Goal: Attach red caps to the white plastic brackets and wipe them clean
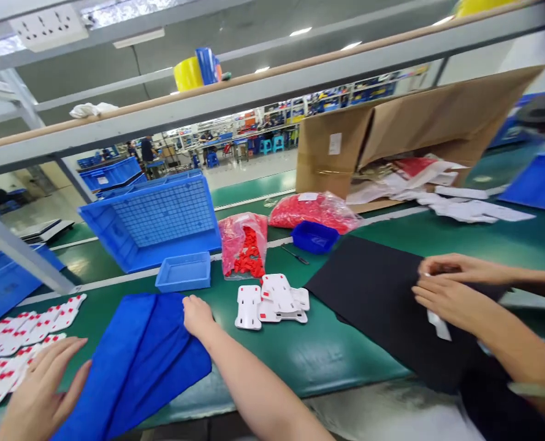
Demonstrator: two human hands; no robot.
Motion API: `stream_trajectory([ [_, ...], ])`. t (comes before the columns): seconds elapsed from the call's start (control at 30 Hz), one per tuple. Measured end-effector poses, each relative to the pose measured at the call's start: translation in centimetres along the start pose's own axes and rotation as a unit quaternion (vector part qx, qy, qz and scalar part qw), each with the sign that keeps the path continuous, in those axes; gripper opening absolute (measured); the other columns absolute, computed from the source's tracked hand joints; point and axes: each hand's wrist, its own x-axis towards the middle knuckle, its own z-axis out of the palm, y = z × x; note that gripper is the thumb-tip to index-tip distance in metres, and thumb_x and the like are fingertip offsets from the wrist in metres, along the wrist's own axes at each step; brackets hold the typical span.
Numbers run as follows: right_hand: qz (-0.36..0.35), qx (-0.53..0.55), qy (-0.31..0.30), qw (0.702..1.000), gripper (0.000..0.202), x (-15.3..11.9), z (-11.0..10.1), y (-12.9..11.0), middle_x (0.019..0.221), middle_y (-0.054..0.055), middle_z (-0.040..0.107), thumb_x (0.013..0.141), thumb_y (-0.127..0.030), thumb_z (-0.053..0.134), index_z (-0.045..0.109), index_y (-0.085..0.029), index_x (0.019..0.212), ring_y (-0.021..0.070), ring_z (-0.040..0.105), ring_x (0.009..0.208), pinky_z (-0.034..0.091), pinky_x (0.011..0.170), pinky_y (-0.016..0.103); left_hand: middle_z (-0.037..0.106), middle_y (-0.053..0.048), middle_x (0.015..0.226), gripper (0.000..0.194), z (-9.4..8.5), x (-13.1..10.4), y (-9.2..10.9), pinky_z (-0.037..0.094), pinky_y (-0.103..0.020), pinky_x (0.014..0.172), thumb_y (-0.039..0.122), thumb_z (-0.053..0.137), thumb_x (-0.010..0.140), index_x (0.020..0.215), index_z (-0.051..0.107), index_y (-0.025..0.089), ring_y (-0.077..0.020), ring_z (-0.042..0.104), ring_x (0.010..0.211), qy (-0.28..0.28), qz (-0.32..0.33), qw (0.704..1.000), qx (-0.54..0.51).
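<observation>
A blue cloth point(138, 361) lies folded and creased on the green table point(327, 361). My right hand point(198, 315) rests at its upper right corner, fingers curled down on the fabric; whether it pinches the cloth is hard to see. My left hand point(46, 386) is at the lower left, fingers apart, beside the cloth's left edge and next to rows of white plates with red pieces point(42, 324). Right of my right hand sits a small pile of white plates point(279, 294). Behind that pile, a clear bag point(243, 242) spills red pieces.
A co-worker's hands point(456, 294) hold a white piece over a black cloth point(382, 288) at the right. Blue bins point(184, 272), a dark blue tray point(315, 237), a screwdriver point(295, 255) and a cardboard box point(331, 153) stand farther back. A shelf rail point(254, 92) crosses above.
</observation>
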Motion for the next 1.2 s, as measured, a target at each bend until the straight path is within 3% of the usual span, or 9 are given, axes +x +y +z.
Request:
stream_trajectory([
  [0.17, 0.085, -0.004, -0.003, 0.996, 0.029, -0.2, -0.6, 0.8, 0.102, 0.015, 0.052, 0.084, -0.011, 0.034, 0.043, -0.014, 0.111, 0.0215, 0.06, 0.078, 0.045, 0.066, 0.033, 0.057, -0.004, 0.121, 0.043, 5.4, -3.7, -3.3, 0.036, -0.041, 0.101, 0.037, 0.042, 0.082, 0.123, 0.047, 0.025, -0.0245, 0.044, 0.119, -0.14, -0.006, 0.989, 0.041],
  [0.27, 0.135, -0.015, 0.008, 0.991, 0.033, 0.0, -1.4, 1.6, 0.106, 0.017, 0.049, 0.086, -0.012, 0.031, 0.036, -0.013, 0.119, 0.0229, 0.061, 0.081, 0.044, 0.067, 0.033, 0.043, -0.002, 0.135, 0.044, 8.6, -3.6, -4.3, 0.028, -0.045, 0.105, 0.039, 0.034, 0.086, 0.128, 0.042, 0.028, -0.0239, 0.031, 0.128, -0.223, -0.014, 0.974, 0.037],
  [0.37, 0.18, -0.028, 0.021, 0.983, 0.031, 0.0, -2.4, 2.1, 0.106, 0.015, 0.05, 0.089, -0.019, 0.031, 0.037, -0.015, 0.119, 0.0219, 0.061, 0.083, 0.043, 0.068, 0.031, 0.034, -0.003, 0.141, 0.05, 10.9, -2.4, -5.5, 0.024, -0.046, 0.106, 0.047, 0.034, 0.085, 0.132, 0.036, 0.028, -0.0242, 0.023, 0.132, -0.261, -0.021, 0.965, 0.024],
  [0.5, 0.192, -0.055, 0.032, 0.979, 0.036, -0.5, -3.1, 1.9, 0.105, 0.014, 0.053, 0.088, -0.037, 0.038, 0.039, -0.015, 0.116, 0.0228, 0.06, 0.088, 0.043, 0.07, 0.03, 0.028, -0.007, 0.144, 0.057, 12.7, -2.9, -7.5, 0.023, -0.045, 0.106, 0.051, 0.031, 0.085, 0.135, 0.031, 0.023, -0.0245, 0.019, 0.133, -0.242, -0.062, 0.968, 0.027],
  [0.6, 0.184, -0.065, -0.028, 0.98, 0.046, -1.5, -3.0, 1.4, 0.102, 0.015, 0.058, 0.083, -0.044, 0.046, 0.04, -0.013, 0.117, 0.0252, 0.06, 0.091, 0.042, 0.072, 0.031, 0.027, -0.007, 0.144, 0.058, 13.0, -4.7, -9.0, 0.022, -0.047, 0.106, 0.052, 0.031, 0.085, 0.135, 0.029, 0.024, -0.0258, 0.018, 0.133, -0.222, -0.078, 0.971, 0.036],
  [0.73, 0.161, -0.085, -0.132, 0.974, 0.05, -3.3, -2.6, 0.3, 0.095, 0.013, 0.063, 0.076, -0.028, 0.056, 0.038, -0.014, 0.12, 0.0251, 0.061, 0.089, 0.041, 0.071, 0.03, 0.026, -0.005, 0.144, 0.059, 12.6, -6.4, -10.3, 0.021, -0.048, 0.106, 0.053, 0.034, 0.083, 0.136, 0.028, 0.026, -0.0265, 0.018, 0.133, -0.215, -0.072, 0.973, 0.029],
  [0.9, 0.138, -0.118, -0.168, 0.969, 0.047, -5.9, -2.5, -1.3, 0.094, 0.012, 0.064, 0.073, -0.025, 0.056, 0.042, -0.015, 0.117, 0.0259, 0.061, 0.088, 0.041, 0.07, 0.031, 0.027, -0.004, 0.144, 0.059, 12.1, -7.2, -11.4, 0.021, -0.049, 0.105, 0.053, 0.037, 0.082, 0.135, 0.029, 0.029, -0.0269, 0.019, 0.133, -0.218, -0.074, 0.973, 0.018],
  [1.07, 0.156, -0.171, -0.072, 0.97, 0.027, -6.8, -4.2, -0.8, 0.099, 0.011, 0.058, 0.077, -0.032, 0.053, 0.052, -0.017, 0.101, 0.0233, 0.057, 0.091, 0.04, 0.075, 0.031, 0.038, -0.005, 0.139, 0.058, 11.5, -7.5, -12.6, 0.018, -0.054, 0.104, 0.055, 0.041, 0.078, 0.13, 0.039, 0.029, -0.0301, 0.019, 0.132, -0.218, -0.08, 0.972, 0.039],
  [1.2, 0.256, -0.266, 0.05, 0.928, 0.038, -6.3, -5.9, 1.6, 0.108, 0.016, 0.051, 0.078, -0.041, 0.052, 0.051, -0.015, 0.105, 0.0293, 0.05, 0.099, 0.039, 0.077, 0.037, 0.047, -0.009, 0.132, 0.06, 9.8, -3.7, -11.0, 0.018, -0.054, 0.104, 0.056, 0.05, 0.071, 0.121, 0.052, 0.023, -0.0337, 0.023, 0.131, -0.173, -0.067, 0.983, -0.005],
])
